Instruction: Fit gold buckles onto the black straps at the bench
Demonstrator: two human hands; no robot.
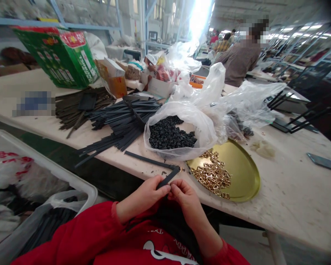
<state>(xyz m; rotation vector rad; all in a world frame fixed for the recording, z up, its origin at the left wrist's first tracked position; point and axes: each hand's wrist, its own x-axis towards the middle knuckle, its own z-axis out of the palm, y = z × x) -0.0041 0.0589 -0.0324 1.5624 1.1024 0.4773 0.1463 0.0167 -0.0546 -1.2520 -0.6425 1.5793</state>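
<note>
My left hand [146,195] and my right hand [185,197] meet just below the table's near edge, both pinched on one narrow black strap [168,177]. The strap points up and right toward a gold buckle at its far tip, close to the rim of a round gold tray [246,173]. That tray holds a heap of small gold buckles [213,175]. Behind it an open clear plastic bag [194,121] is full of small black loops [171,134]. Another long black strap [150,161] lies flat on the table near my hands.
A big pile of black straps [121,121] covers the table's left middle. A green carton [61,55], small boxes and more plastic bags stand behind. A white bin [41,206] with bagged straps sits at my left. Another person [238,59] works at the far right.
</note>
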